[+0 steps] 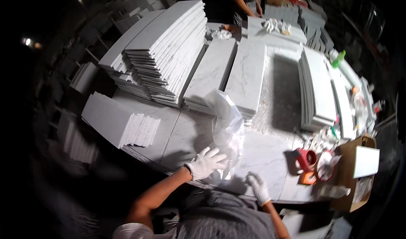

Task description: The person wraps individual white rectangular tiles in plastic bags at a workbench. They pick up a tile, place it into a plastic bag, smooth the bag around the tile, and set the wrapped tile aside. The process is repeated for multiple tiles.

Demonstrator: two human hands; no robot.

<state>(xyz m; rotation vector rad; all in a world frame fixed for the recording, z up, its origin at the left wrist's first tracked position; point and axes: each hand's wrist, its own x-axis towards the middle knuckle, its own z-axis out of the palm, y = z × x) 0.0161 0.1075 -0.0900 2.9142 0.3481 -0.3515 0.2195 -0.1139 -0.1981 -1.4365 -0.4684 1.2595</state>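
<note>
My left hand [207, 163], in a white knit glove, lies with fingers spread on the lower part of a clear plastic sheet or bag [228, 122]. The plastic stretches away from me over the marble worktop [266, 154], crumpled and shiny, its far end against a low stack of marble tiles [211, 71]. At the table's near edge, my right hand [258, 187], also gloved, is curled closed just right of the plastic. Whether anything is inside its fingers cannot be made out.
Tall tile stacks [169, 48] stand far left, fanned tiles [120, 120] nearer. Another stack [317, 86] stands right. Near right are a red tape dispenser [305, 159], an orange tape measure [308, 178], a plastic bottle [334, 191] and a cardboard box [344, 171]. A person [245, 2] works beyond.
</note>
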